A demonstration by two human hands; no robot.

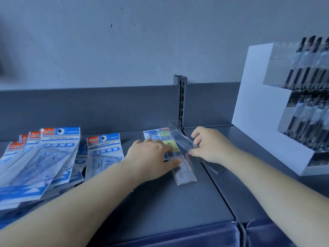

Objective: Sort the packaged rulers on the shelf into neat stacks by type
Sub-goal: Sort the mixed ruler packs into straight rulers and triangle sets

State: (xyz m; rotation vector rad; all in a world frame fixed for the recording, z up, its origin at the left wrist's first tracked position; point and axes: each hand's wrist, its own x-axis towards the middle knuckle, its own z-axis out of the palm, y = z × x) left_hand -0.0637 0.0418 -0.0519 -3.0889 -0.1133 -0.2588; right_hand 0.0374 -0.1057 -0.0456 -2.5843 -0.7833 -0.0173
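Head view, grey shelf (160,202) against a grey back panel. Both hands work one small pile of clear-sleeved rulers (185,172) near the shelf's right seam.

Left hand (151,157): flat, palm down on the pile, fingers spread, thumb along the near edge. Pressing, not gripping; judged to be pinning the pile so it does not slide while the other side is adjusted.

Right hand (208,143): fingers curled onto a clear sleeve (181,138) that lies skewed across the pile's right edge and over the seam. Looks like a light pinch on the plastic; how firm, cannot tell. Probably squaring this sleeve onto the pile.

A yellow label (173,145) shows between the hands, partly covered by the left fingers.

Left of the hands: one geometric set (104,152) lying alone, then a fanned, overlapping heap of the same packs (44,157), not yet squared. They sit well apart from the ruler pile, so types are already separated; tidying the heap remains.

Far right: white display rack (263,113) of pens, untouched, outside the task.

Risk: slick sleeves may slip over each other when pressure lifts.
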